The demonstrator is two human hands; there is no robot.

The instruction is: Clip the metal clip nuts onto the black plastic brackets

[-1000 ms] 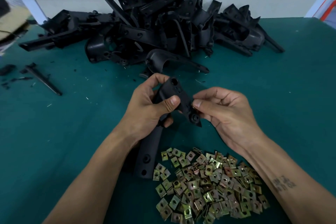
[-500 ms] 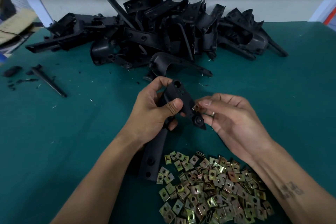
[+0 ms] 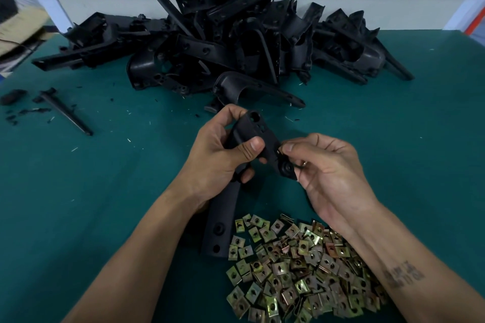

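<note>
While your left hand [image 3: 223, 157] gripped the black plastic bracket [image 3: 237, 165] around its upper part, thumb laid across the face and fingers curled behind, the piece stood lifted above the green table [image 3: 91, 191] in the middle of your view, between the two piles. Its long axis ran nearly straight away from you, with the flat lower arm and its two holes pointing back toward your body and down beside the nuts, and the shorter head, with a round hole at the top, tilted up and away toward the far pile. A small tab with a round boss stuck out from the bracket's right edge, toward your right hand [image 3: 330, 165]. That hand had thumb and forefinger pinched together right at this edge, on a small brassy piece that looked like a clip nut [image 3: 281, 149], though most of it was hidden by the fingertips; the other fingers were loosely curled, and a glint of metal showed inside them. Just below your wrists, the heap of clip nuts [image 3: 301, 270] lay spread on the table, touching the bracket's lower end. Farther off, the pile of brackets [image 3: 223, 42] stretched across the back of the table, and a loose black strip [image 3: 65, 113] with small scraps lay well apart at the left.
</note>
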